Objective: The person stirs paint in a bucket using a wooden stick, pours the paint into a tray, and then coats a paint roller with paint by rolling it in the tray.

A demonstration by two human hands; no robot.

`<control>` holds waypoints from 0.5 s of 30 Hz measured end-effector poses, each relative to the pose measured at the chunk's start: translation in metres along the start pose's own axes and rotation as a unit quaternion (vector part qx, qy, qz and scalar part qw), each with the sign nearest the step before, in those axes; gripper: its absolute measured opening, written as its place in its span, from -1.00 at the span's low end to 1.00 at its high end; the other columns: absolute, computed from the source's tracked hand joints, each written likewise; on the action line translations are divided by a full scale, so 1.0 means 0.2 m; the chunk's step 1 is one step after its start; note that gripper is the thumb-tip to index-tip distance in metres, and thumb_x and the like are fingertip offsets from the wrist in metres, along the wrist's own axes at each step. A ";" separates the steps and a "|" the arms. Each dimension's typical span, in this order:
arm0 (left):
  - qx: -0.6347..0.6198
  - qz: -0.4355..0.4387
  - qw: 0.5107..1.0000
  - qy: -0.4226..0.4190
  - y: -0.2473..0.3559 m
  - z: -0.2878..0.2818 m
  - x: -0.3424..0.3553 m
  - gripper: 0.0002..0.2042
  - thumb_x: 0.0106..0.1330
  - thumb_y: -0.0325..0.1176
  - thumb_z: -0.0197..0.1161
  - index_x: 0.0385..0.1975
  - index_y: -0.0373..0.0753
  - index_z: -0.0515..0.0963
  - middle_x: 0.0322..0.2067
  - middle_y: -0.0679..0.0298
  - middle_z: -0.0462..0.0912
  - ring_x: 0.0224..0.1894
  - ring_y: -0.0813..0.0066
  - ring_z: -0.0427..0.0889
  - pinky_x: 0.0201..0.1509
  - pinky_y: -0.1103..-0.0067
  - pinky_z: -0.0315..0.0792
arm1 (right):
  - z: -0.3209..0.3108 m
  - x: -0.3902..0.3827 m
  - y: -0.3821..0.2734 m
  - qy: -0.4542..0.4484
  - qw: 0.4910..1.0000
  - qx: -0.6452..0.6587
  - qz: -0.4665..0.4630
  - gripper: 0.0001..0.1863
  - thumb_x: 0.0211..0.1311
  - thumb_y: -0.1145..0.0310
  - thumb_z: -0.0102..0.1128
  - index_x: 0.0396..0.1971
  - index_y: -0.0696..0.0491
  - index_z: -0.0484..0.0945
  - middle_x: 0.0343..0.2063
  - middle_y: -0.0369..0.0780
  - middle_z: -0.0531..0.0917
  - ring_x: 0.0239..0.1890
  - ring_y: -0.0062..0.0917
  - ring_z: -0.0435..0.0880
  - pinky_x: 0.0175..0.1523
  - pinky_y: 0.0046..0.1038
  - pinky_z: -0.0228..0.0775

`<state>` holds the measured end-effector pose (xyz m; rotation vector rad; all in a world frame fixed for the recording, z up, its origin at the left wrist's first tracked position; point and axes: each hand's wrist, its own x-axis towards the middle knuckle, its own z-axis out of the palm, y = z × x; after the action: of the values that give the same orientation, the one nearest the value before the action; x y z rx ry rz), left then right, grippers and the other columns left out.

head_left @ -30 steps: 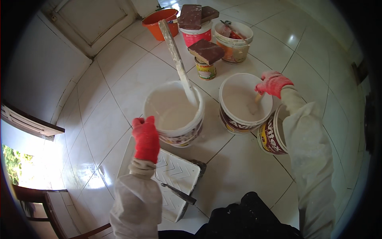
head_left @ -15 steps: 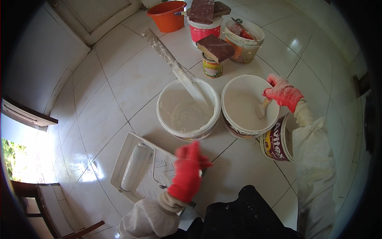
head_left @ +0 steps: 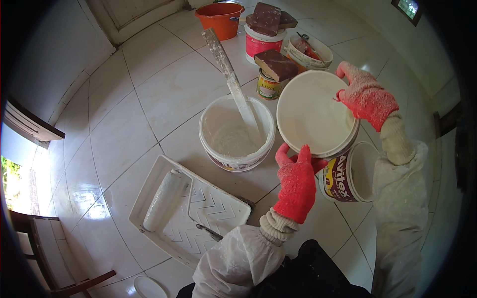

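My right hand, in a red glove dusted pale, grips the far-right rim of a white bucket holding creamy liquid. My red-gloved left hand has its fingers on that bucket's near edge. To the left, a second white bucket holds whitish paint, with a long paint-smeared stick leaning in it. Nearer me lies a paint tray with a white-coated roller. An empty-looking bucket with a dark purple label sits at the right.
Behind are an orange bucket, a pink-banded bucket and a small can, both topped with brown blocks, and a bucket of tools. A door stands back left, dark furniture lower left, on the tiled floor.
My left hand has moved from over the tray up and rightward to the bucket. That bucket and my right hand have shifted upward in view. The wooden-handled tool inside is no longer visible.
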<state>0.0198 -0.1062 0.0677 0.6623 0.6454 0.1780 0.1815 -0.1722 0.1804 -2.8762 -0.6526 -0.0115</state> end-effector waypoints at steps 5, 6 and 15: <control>-0.100 -0.007 0.994 -0.036 0.13 0.07 -0.05 -0.51 0.39 -0.26 0.01 0.24 -0.21 0.04 -0.25 0.13 0.55 -0.38 0.47 0.64 -0.68 0.68 0.35 | -0.20 0.04 -0.20 -0.008 0.995 -0.101 -0.015 -0.42 -0.03 0.33 0.28 0.09 -0.08 0.41 -0.05 -0.09 0.57 0.01 -0.22 0.55 0.08 -0.35 0.40; -0.139 -0.002 0.990 -0.038 0.13 0.07 -0.04 -0.55 0.40 -0.28 -0.02 0.23 -0.20 0.09 -0.26 0.17 0.54 -0.43 0.50 0.61 -0.63 0.69 0.38 | -0.23 0.04 -0.26 -0.041 0.993 -0.109 0.003 -0.37 -0.01 0.30 0.28 0.16 -0.10 0.37 -0.01 -0.08 0.55 0.06 -0.21 0.52 0.13 -0.35 0.37; -0.236 0.012 0.969 -0.068 0.19 0.01 0.04 -0.73 0.41 -0.27 -0.04 0.06 -0.15 0.34 -0.39 0.37 0.48 -0.55 0.65 0.44 -0.59 0.71 0.34 | -0.18 0.13 -0.39 -0.010 0.966 -0.248 -0.072 -0.38 0.02 0.27 0.26 0.17 -0.10 0.36 0.01 -0.08 0.54 0.08 -0.21 0.50 0.15 -0.34 0.36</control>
<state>0.0290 -0.0744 0.0889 0.2193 0.4387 0.2948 0.1723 -0.0990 0.2311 -3.2948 -0.9846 -0.1921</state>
